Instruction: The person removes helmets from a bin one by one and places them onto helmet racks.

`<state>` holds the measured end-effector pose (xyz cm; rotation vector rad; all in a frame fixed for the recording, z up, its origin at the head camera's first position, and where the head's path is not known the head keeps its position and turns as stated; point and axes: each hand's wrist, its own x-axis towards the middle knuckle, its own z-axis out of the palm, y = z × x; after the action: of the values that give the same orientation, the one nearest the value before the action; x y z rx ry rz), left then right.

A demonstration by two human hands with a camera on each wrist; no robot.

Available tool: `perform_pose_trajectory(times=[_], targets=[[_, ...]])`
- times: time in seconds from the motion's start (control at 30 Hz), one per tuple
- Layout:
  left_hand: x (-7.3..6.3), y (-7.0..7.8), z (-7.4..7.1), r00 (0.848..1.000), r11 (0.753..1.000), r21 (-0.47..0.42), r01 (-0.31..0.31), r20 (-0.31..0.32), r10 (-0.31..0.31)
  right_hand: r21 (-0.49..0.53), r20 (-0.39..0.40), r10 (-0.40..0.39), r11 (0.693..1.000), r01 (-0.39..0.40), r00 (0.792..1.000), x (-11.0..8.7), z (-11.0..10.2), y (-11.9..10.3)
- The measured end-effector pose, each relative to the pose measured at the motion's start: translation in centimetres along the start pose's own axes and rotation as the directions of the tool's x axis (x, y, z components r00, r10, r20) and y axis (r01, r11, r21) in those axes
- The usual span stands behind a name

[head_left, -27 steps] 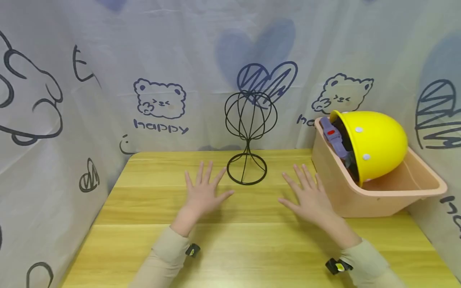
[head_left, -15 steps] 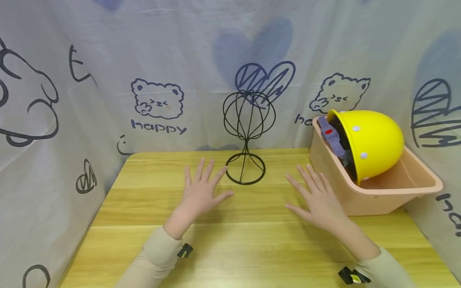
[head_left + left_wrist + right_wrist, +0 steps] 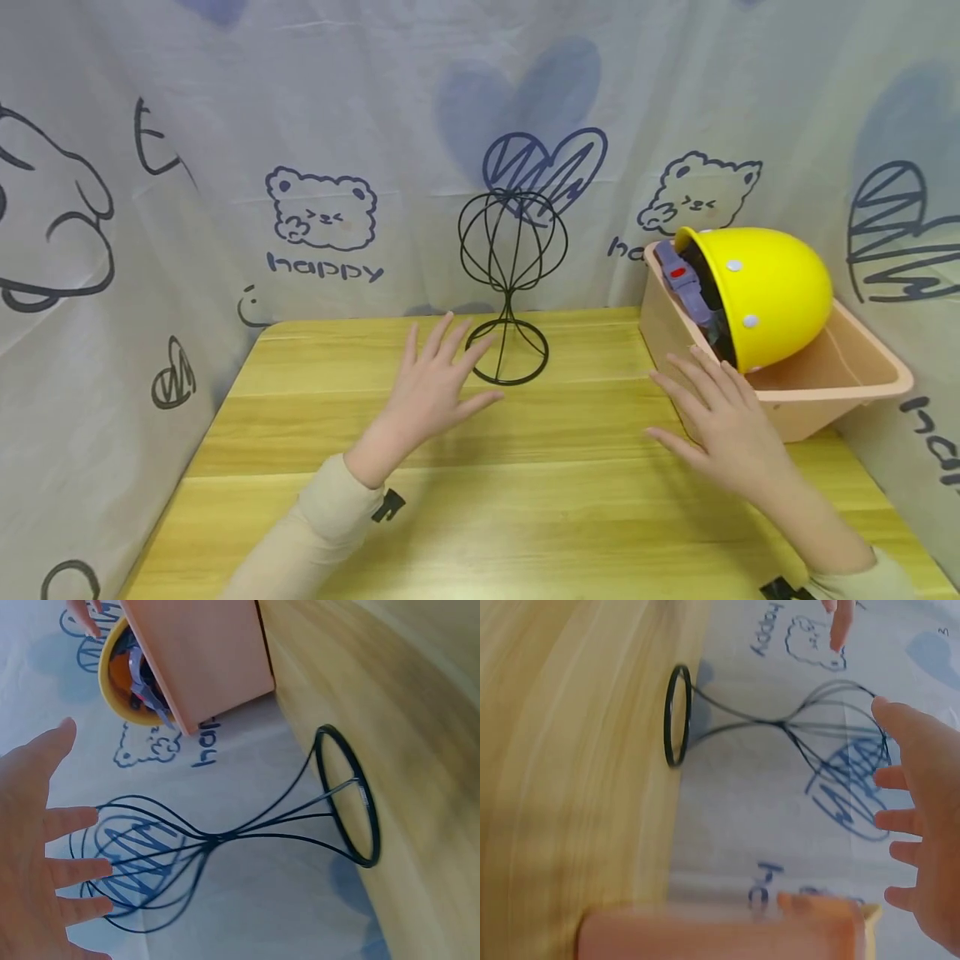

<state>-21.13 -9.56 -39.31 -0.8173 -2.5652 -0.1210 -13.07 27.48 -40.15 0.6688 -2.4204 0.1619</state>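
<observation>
Yellow helmet (image 3: 776, 292), one; wire stand (image 3: 508, 300), one; hands (image 3: 427, 396) (image 3: 738, 437), two.

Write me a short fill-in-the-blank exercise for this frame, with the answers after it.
The helmet in the bin is coloured ____.
The hand nearer the bin is the person's ____ one.
In the head view, the wire stand is coloured ____.
The bear drawing left of the wire stand is captioned ____.

Missing words: yellow; right; black; happy.

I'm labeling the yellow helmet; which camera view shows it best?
The head view: most of the helmet shows sharply, strap included. Left wrist shows its open underside, partly behind the bin; right wrist, only a blurred sliver.
</observation>
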Motion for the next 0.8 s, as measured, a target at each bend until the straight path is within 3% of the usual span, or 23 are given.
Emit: perform_pose_trajectory(times=[0.2,0.43,0.8], targets=[[1.9,0.8,-1.0,0.996,0.996,0.054,-0.072,-0.054,0.075,-0.04,-0.01,0.054,0.998,-0.054,0.999,-1.1,-1.9,1.7],[4.2,2.4,-1.9,0.988,0.988,0.077,-0.136,-0.057,0.141,-0.068,-0.031,0.127,0.989,-0.129,0.991,-2.4,-3.3,3.6],[7.4,4.6,-2.0,0.959,0.97,0.093,-0.224,-0.157,0.236,-0.091,-0.056,0.205,0.974,-0.209,0.977,-4.1,-4.2,6.5]])
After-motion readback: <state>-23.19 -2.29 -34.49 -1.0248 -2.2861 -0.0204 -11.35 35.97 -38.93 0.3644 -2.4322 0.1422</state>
